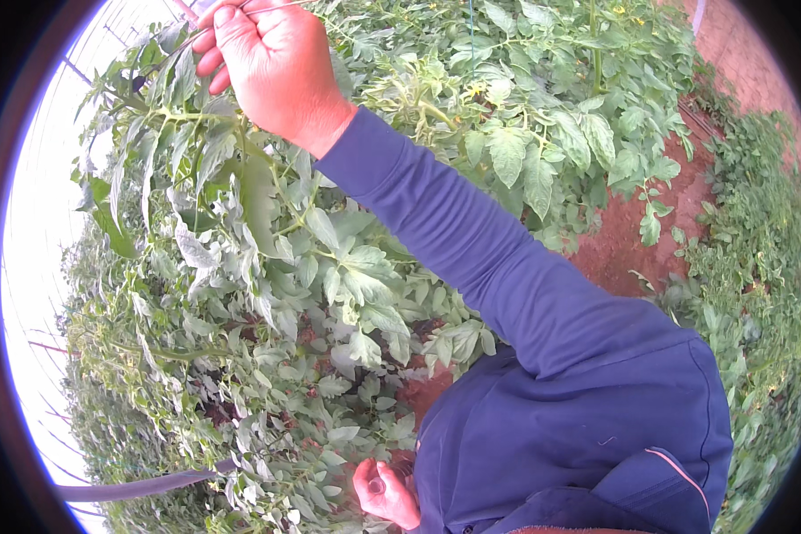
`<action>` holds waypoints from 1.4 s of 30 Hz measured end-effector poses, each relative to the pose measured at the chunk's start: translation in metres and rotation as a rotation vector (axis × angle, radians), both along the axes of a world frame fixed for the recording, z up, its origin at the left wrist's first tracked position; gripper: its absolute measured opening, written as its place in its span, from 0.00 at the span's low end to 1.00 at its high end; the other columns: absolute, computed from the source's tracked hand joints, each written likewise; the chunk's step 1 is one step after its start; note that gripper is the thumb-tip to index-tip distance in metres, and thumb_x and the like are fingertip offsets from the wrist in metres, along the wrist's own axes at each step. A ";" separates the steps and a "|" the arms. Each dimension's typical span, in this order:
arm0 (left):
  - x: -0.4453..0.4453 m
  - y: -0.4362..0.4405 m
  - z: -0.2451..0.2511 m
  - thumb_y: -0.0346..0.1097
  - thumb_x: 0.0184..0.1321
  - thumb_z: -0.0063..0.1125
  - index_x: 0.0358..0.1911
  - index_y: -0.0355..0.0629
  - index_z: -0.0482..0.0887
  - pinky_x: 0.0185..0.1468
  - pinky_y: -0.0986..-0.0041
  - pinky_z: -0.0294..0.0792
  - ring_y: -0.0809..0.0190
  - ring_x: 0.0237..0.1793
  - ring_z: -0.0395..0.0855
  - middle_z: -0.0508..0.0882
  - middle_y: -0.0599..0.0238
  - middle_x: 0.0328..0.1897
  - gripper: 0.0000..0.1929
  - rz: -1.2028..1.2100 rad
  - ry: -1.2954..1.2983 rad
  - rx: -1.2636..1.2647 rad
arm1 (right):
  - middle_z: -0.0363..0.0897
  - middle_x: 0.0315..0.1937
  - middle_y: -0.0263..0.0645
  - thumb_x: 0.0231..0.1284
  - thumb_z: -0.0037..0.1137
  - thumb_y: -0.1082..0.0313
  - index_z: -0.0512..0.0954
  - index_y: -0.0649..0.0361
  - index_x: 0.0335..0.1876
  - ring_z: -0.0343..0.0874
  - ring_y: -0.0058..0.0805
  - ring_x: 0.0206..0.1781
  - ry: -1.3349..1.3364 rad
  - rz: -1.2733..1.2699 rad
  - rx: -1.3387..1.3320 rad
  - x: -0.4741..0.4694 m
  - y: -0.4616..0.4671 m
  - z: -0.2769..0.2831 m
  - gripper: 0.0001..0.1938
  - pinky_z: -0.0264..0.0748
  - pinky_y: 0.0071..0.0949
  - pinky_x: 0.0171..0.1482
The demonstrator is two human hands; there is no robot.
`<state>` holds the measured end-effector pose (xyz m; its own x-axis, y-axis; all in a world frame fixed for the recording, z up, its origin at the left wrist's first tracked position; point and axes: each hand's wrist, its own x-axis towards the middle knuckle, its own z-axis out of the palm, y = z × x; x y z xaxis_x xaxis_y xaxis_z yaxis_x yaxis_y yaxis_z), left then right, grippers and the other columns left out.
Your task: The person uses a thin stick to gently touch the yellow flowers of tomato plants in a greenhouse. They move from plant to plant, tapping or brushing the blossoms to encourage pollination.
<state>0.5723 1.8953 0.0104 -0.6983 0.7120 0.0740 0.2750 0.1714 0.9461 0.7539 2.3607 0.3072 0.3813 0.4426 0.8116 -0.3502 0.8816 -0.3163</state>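
Observation:
My right hand [284,70] reaches out at the top of the view, thumb and fingertips pinching a thin brownish strand [277,7], perhaps twine or wire. The picture's top edge cuts off part of those fingers. Just under this hand is the leafy top of a tomato plant [180,117], its stem and leaves spreading below the wrist. Low in the view, close to my body, my left hand [390,497] curls around a small round-ended object [377,485]. Its kind cannot be made out, and most of it is hidden by the fingers.
Dense tomato foliage [367,280] surrounds both arms, with yellow flowers [477,89] and a thin blue-green string [471,33] above. Reddish soil [647,233] shows on the right, beside another plant row [761,320]. A grey pole [147,484] juts in at lower left.

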 end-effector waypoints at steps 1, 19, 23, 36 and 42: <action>0.001 0.001 0.000 0.23 0.70 0.67 0.54 0.31 0.87 0.42 0.78 0.72 0.70 0.37 0.80 0.87 0.65 0.39 0.12 0.000 0.024 -0.003 | 0.89 0.32 0.41 0.83 0.50 0.70 0.81 0.67 0.47 0.90 0.32 0.32 0.004 0.071 -0.025 -0.002 0.002 0.003 0.10 0.86 0.27 0.33; 0.010 -0.017 0.005 0.25 0.67 0.69 0.51 0.34 0.88 0.51 0.73 0.78 0.65 0.43 0.86 0.89 0.61 0.47 0.11 0.051 0.066 -0.025 | 0.89 0.39 0.65 0.82 0.49 0.69 0.80 0.79 0.53 0.92 0.43 0.33 -0.022 -0.441 0.119 0.034 -0.131 -0.025 0.16 0.88 0.32 0.30; 0.005 -0.024 0.009 0.23 0.64 0.70 0.50 0.32 0.87 0.45 0.71 0.80 0.62 0.40 0.88 0.88 0.55 0.50 0.12 0.034 0.163 0.002 | 0.89 0.40 0.66 0.84 0.39 0.57 0.81 0.78 0.53 0.89 0.47 0.31 -0.008 -0.264 0.160 0.034 -0.175 -0.034 0.25 0.87 0.35 0.31; -0.038 -0.106 -0.012 0.22 0.62 0.71 0.49 0.31 0.88 0.46 0.69 0.81 0.61 0.37 0.89 0.88 0.53 0.50 0.13 0.186 0.111 0.048 | 0.89 0.46 0.64 0.86 0.46 0.67 0.79 0.77 0.60 0.92 0.40 0.39 -0.282 0.197 0.192 -0.134 -0.233 -0.069 0.17 0.87 0.28 0.32; -0.058 -0.150 -0.019 0.23 0.63 0.69 0.49 0.33 0.89 0.50 0.70 0.79 0.63 0.42 0.88 0.88 0.60 0.47 0.11 0.314 0.044 0.041 | 0.92 0.40 0.41 0.79 0.61 0.72 0.87 0.63 0.53 0.90 0.23 0.37 -0.474 0.141 0.233 -0.265 -0.205 -0.061 0.07 0.86 0.25 0.39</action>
<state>0.5147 1.7449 -0.0084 -0.8789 0.4580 0.1332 0.2557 0.2167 0.9421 0.4886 2.1553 0.2459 -0.1004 0.2513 0.9627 -0.3362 0.9021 -0.2705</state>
